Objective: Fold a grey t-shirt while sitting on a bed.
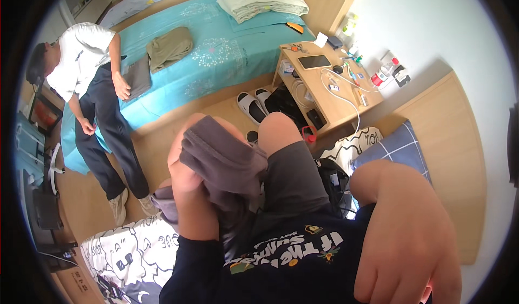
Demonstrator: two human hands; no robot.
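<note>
My left hand (185, 167) is closed on a soft, purplish-grey cloth (224, 155) and holds it over my left knee. The cloth's lower part droops between my thighs, and its kind cannot be made out. Close to the camera, my right hand (408, 244) is raised at the lower right. Its fingers bend downward, pressed together. Their tips run out of the picture, so anything in them is hidden.
Across from me, a person (86, 61) sits on a turquoise bed (211, 82) beside folded clothes (170, 49). A desk (303, 77) at the right carries a tablet (314, 62), cables and a bottle (384, 72). Slippers (251, 108) lie under it.
</note>
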